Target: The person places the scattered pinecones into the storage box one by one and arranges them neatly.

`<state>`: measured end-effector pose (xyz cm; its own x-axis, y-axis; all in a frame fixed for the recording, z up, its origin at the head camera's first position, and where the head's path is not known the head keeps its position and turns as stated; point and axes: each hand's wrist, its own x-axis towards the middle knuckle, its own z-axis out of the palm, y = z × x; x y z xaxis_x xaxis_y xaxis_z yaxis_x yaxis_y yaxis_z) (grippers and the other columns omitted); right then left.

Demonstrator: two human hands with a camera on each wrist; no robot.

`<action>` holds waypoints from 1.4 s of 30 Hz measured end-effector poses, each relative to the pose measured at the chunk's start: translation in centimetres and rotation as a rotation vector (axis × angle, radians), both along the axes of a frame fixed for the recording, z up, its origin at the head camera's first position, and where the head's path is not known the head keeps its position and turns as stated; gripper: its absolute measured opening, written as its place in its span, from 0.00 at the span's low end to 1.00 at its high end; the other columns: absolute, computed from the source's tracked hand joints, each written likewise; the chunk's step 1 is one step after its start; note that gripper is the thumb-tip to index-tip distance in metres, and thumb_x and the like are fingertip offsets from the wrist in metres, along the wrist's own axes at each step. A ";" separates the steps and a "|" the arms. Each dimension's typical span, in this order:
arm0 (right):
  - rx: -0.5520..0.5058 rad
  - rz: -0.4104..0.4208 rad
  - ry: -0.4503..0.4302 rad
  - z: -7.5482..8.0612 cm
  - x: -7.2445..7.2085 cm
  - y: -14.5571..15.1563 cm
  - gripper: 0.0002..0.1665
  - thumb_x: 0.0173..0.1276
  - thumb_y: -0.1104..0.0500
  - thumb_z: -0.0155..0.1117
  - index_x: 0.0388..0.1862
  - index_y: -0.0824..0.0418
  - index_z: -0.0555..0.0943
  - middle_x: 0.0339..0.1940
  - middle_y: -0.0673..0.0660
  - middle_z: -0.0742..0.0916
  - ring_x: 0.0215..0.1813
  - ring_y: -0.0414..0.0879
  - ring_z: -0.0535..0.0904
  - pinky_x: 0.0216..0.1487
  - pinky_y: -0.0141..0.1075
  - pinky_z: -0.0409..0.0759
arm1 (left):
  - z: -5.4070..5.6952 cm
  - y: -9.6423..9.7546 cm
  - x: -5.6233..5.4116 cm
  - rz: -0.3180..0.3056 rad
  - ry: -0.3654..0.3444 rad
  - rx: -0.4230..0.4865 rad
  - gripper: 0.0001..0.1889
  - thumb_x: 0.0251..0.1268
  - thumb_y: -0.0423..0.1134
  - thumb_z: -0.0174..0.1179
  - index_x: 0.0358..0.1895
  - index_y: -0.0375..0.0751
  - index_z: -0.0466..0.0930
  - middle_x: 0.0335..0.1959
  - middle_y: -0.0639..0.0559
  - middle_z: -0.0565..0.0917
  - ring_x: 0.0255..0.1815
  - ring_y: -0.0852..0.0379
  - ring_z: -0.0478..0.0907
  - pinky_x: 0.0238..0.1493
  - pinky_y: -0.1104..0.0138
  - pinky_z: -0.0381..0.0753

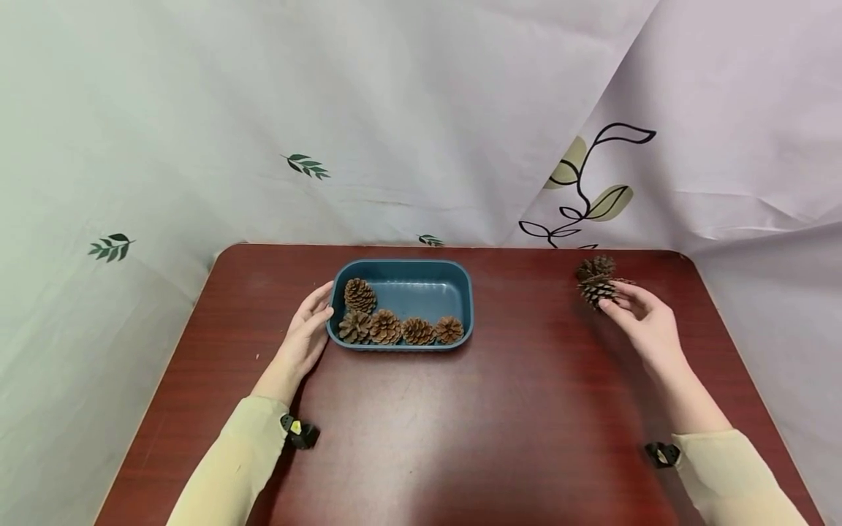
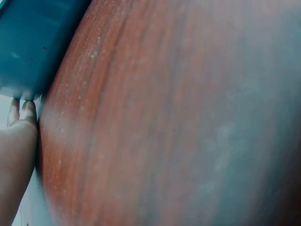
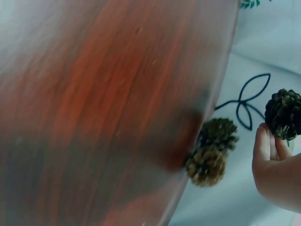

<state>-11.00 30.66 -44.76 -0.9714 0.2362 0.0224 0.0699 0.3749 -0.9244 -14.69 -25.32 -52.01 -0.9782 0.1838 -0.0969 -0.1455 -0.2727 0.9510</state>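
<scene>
A blue plastic bin (image 1: 421, 269) stands on the table, with several brown pine cones along its near side and left end. My left hand (image 1: 308, 325) rests against the bin's left end, thumb and fingertips at the wall; in the left wrist view, straight fingers (image 2: 29, 111) touch the bin's wall (image 2: 33, 52). Far to the right, my right hand (image 1: 641, 318) pinches a pine cone (image 1: 597, 291) between thumb and fingers. Just beyond it is another pine cone (image 1: 596, 266), partly covered. Two loose pine cones, one darker (image 3: 218, 133) and one lighter (image 3: 206, 165), show in the right wrist view.
The dark red wooden table (image 1: 421, 416) runs back to a pale hanging cloth (image 1: 421, 131) printed with leaves. More cloth hangs along both sides. A small black device is strapped on each wrist.
</scene>
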 end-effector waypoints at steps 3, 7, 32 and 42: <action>-0.011 0.028 0.007 0.1 -0.4 -0.9 0.23 0.74 0.62 0.71 0.66 0.52 0.83 0.50 0.23 0.80 0.49 0.19 0.80 0.48 0.13 0.77 | 0.0 0.0 0.0 0.006 0.007 0.002 0.31 0.86 0.31 0.46 0.86 0.42 0.53 0.73 0.63 0.70 0.72 0.66 0.70 0.65 0.72 0.74; -0.013 0.061 0.002 0.4 -0.9 -2.1 0.27 0.73 0.61 0.72 0.70 0.61 0.81 0.47 0.22 0.82 0.47 0.18 0.81 0.47 0.14 0.78 | 0.1 0.1 0.0 0.009 0.007 0.005 0.31 0.86 0.31 0.46 0.86 0.42 0.53 0.73 0.63 0.70 0.73 0.66 0.69 0.66 0.72 0.74; -0.114 0.274 0.021 0.3 -3.0 -8.8 0.30 0.75 0.64 0.70 0.72 0.74 0.76 0.50 0.25 0.83 0.50 0.19 0.83 0.52 0.17 0.80 | 0.1 0.2 0.1 0.011 -0.003 0.020 0.31 0.86 0.31 0.45 0.86 0.43 0.53 0.72 0.64 0.70 0.73 0.66 0.70 0.66 0.72 0.73; -0.103 0.316 0.014 0.8 -3.7 -10.8 0.30 0.73 0.67 0.70 0.72 0.70 0.78 0.69 0.71 0.82 0.52 0.22 0.82 0.57 0.17 0.78 | 0.1 0.1 0.1 0.004 -0.002 0.001 0.31 0.86 0.32 0.46 0.86 0.44 0.53 0.74 0.64 0.69 0.74 0.68 0.69 0.67 0.72 0.72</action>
<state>-14.68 19.87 -43.97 -0.9967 -0.0755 0.0283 -0.0484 0.2802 -0.9587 -14.60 -25.27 -51.92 -0.9787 0.1796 -0.0990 -0.1466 -0.2746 0.9503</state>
